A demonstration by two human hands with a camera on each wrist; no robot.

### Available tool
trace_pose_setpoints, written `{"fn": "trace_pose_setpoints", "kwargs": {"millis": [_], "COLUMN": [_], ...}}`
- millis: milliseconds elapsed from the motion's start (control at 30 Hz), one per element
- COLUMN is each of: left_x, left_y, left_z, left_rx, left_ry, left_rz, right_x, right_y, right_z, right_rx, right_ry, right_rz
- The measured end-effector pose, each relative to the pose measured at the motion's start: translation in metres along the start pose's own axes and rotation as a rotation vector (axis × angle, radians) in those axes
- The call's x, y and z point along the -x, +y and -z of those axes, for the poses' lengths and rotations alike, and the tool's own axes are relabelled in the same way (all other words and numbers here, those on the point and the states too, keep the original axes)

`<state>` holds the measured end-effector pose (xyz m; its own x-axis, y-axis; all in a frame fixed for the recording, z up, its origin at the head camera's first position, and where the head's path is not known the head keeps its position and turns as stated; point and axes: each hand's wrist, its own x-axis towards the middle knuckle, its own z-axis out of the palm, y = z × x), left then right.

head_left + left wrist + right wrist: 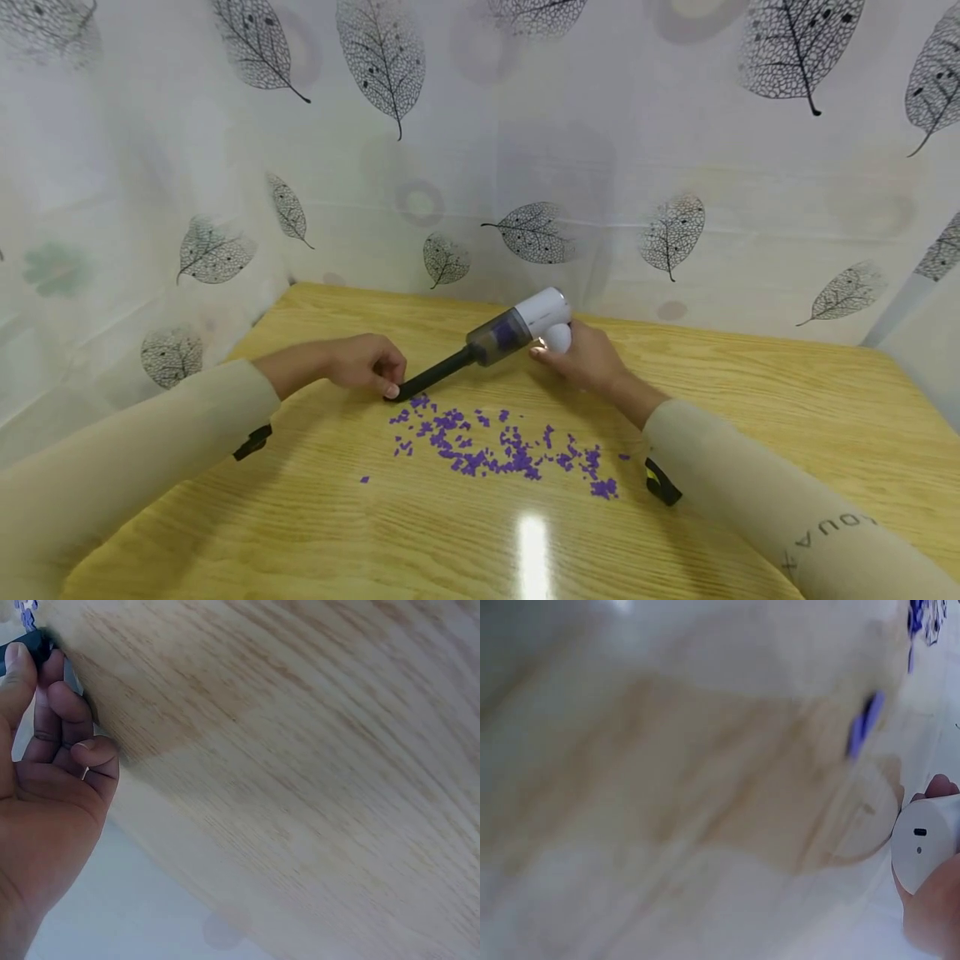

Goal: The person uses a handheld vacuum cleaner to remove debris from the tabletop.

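Note:
A handheld vacuum with a white body (542, 312), a clear dark cup and a black nozzle (435, 375) slants down to the left over the table. The right hand (585, 358) grips its white handle; in the right wrist view fingers wrap round the white handle end (924, 844). Thumb and forefinger of the left hand (367, 364) pinch the nozzle's tip, and the left wrist view shows the left hand (56, 765) pinching the black tip (37, 646), other fingers curled. Small purple pieces (517, 454) lie scattered below and right of the nozzle tip.
The wood-grain table (337, 533) reaches back to a pale curtain (465, 150) printed with dark leaves, which also hangs at the left side. One purple piece (364, 479) lies apart at the left. Dark bands sit at both forearms.

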<state>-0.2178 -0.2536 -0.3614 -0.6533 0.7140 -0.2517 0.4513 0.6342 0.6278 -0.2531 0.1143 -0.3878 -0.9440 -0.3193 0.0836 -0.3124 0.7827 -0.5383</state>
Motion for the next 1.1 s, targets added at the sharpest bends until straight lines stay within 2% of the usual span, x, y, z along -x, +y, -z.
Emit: {"fn": "trace_pose_setpoints", "kwargs": {"millis": [300, 500, 667, 767, 933, 1000, 1100], "left_x": [-0.01, -0.014, -0.014, -0.014, -0.018, -0.019, -0.02], "left_y": [-0.003, 0.002, 0.006, 0.007, 0.009, 0.012, 0.018], "left_z": [0.002, 0.004, 0.004, 0.003, 0.003, 0.003, 0.002], "left_rx": [-0.001, -0.016, -0.006, 0.033, 0.094, 0.118, 0.191], "left_ry": [0.008, 0.005, -0.026, -0.037, 0.005, 0.012, -0.027], "left_rz": [-0.015, 0.008, 0.035, 0.035, 0.024, 0.04, 0.06], "right_x": [-0.004, -0.005, -0.005, -0.004, -0.001, 0.0, 0.002], "right_y": [0.008, 0.011, 0.013, 0.015, 0.024, 0.026, 0.027], "right_z": [0.005, 0.007, 0.007, 0.009, 0.015, 0.017, 0.019], "right_rx": [0.005, -0.004, -0.031, -0.045, -0.066, -0.07, -0.085], "right_ry": [0.014, 0.019, -0.002, -0.008, 0.001, 0.004, -0.004], "right_rz": [0.012, 0.011, -0.01, -0.022, -0.022, -0.019, -0.013]}}
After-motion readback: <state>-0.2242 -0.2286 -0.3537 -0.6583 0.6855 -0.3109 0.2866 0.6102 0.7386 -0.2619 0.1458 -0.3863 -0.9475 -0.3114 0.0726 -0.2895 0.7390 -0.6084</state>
